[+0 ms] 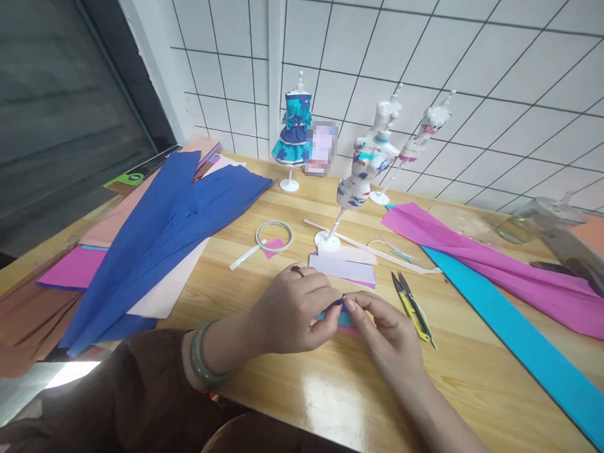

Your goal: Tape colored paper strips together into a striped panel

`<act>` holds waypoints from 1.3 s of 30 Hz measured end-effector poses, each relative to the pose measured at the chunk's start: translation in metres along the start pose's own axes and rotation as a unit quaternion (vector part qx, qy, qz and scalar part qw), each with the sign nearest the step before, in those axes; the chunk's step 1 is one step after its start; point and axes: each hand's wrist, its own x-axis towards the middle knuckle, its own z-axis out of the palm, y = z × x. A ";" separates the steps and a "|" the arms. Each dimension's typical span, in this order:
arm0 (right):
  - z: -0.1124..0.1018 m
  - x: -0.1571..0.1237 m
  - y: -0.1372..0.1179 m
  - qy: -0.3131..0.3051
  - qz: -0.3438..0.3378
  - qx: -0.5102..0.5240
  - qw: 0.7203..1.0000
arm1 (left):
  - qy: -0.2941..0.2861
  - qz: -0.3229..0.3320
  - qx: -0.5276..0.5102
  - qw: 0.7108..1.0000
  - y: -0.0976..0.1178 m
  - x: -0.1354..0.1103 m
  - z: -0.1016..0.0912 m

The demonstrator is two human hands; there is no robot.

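Note:
My left hand (293,309), with a ring and a green bangle at the wrist, pinches one end of a small dark blue piece of crepe paper (342,300). My right hand (390,327) grips the same piece from the other side, thumb and forefinger closed. Most of that piece is hidden by the fingers. Just under the hands lie a light blue paper piece (344,319) and a sliver of pink. Yellow-handled thread snips (414,310) rest right of my right hand. Beyond my fingers sits a pale lilac paper rectangle (340,267) with pink beneath it.
A roll of tape (274,236) lies behind my left hand. White dress-form mannequins (361,176) stand farther back, beside one in a blue ruffled dress (295,129). Blue crepe paper (166,227) covers the left; pink (481,258) and turquoise strips (512,336) cross the right.

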 end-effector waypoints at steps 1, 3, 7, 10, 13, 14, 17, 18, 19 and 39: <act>0.000 0.000 0.000 -0.003 0.003 0.007 1.000 | -0.001 0.001 0.000 1.000 -0.001 0.000 0.000; 0.000 -0.001 -0.002 -0.013 0.011 0.021 1.000 | 0.002 0.004 0.003 1.000 -0.002 -0.001 0.002; 0.001 -0.001 -0.002 -0.005 0.020 0.043 0.999 | 0.013 0.001 -0.017 1.000 -0.004 -0.001 0.004; 0.001 -0.002 0.000 0.015 0.020 0.038 0.999 | 0.014 -0.022 -0.077 0.997 -0.003 0.001 0.003; 0.001 -0.003 0.003 0.020 0.027 0.029 0.999 | 0.012 -0.072 -0.140 0.987 -0.005 0.003 0.001; 0.000 -0.003 0.003 0.021 0.032 0.028 0.999 | 0.011 -0.092 -0.159 0.983 -0.006 0.004 0.001; -0.001 -0.003 0.006 0.022 0.045 0.031 0.998 | -0.014 -0.140 -0.227 0.964 -0.012 0.003 0.001; -0.002 -0.002 0.007 0.024 0.051 0.034 0.998 | -0.032 -0.154 -0.257 0.953 -0.014 0.003 0.001; -0.002 -0.002 0.008 0.025 0.058 0.037 0.997 | -0.052 -0.169 -0.289 0.941 -0.016 0.003 0.001; 0.000 -0.001 -0.003 0.037 0.085 0.072 0.993 | -0.126 -0.319 -0.506 0.792 -0.006 0.003 0.002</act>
